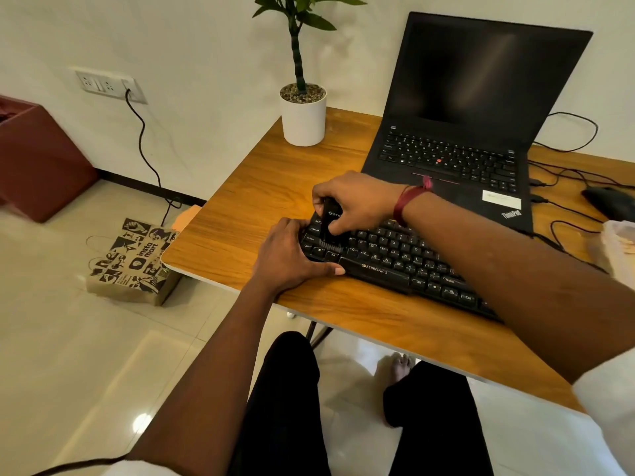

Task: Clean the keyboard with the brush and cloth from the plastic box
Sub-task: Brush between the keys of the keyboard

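On the floor at 9 o'clock lies a printed paper bag [134,259], just beside the table [240,214] and its rounded left corner; a dark cable [146,149] drops from the wall socket [110,84] at 10 o'clock and ends behind the table's edge. Bare wood runs from that corner towards 12 o'clock up to a white plant pot [303,118], and a bare strip follows the near edge in front of the keyboard [395,259]. The left grip [292,259] lies palm down at the keyboard's left end, fingers curled over its far left corner and thumb pressed along its front edge, holding it. At 1 o'clock from it, close by, the right grip [357,201] is closed round a black brush [330,228], whose bristles point down and touch the keys at the keyboard's left end. The keyboard lies slantwise across the table, its right end hidden under the right forearm. Behind it at 1 o'clock an open laptop [464,132] stands with a dark screen, close to the keyboard's far edge. At 3 o'clock are loose cables, a dark mouse [608,201], and something white [618,242] cut off by the frame edge; cloth or box, I cannot tell.
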